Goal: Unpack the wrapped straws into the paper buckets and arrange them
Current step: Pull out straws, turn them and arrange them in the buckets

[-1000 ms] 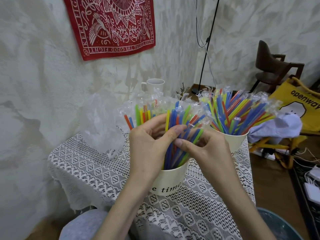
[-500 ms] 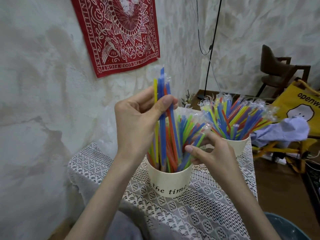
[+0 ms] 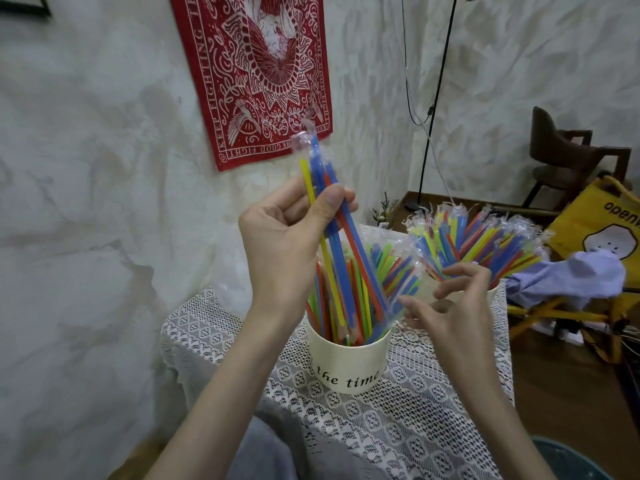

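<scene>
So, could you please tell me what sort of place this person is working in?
Most likely a lived-in room at home: a small table with a lace cloth, a red printed cloth hung on the wall, and a wooden chair in the corner.

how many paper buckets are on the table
2. The near bucket, printed "the time", stands at the table's middle, below the left hand. The far bucket is behind the right hand, mostly hidden by it and its straws.
</scene>
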